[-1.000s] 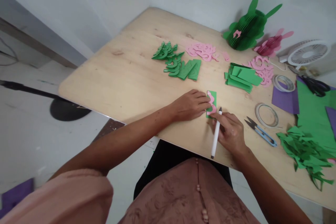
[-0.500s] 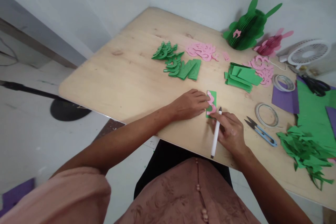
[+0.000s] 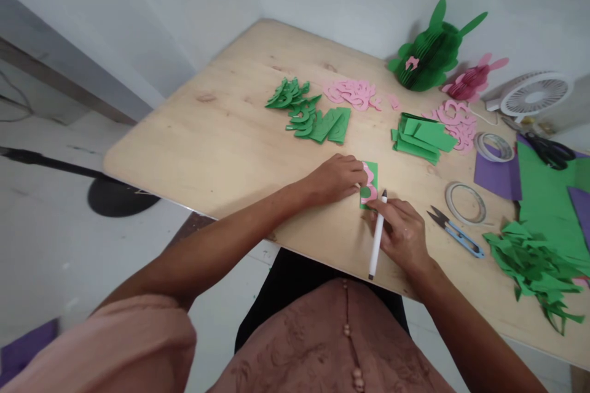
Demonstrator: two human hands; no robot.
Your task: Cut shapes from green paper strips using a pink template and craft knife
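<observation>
A pink paper cutout with scalloped curves lies on a small green paper rectangle near the table's front edge. My left hand has its fingers curled together, the tips pinching at the cutout's left side. In my right hand is a white pen, dark at both ends, tilted with one end toward me. The fingertips of that hand also touch the lower edge of the paper pieces. Part of the cutout is covered by my left fingers.
Beyond my hands lie green cutouts, pink cutouts and stacked green strips. To the right are thread snips, tape rolls, black scissors and green scraps. Paper honeycomb figures and a fan stand behind.
My left fingers have drawn back and curled, baring more of the pink cutout. My right hand keeps its hold on the pen. The whole view has shifted slightly.
</observation>
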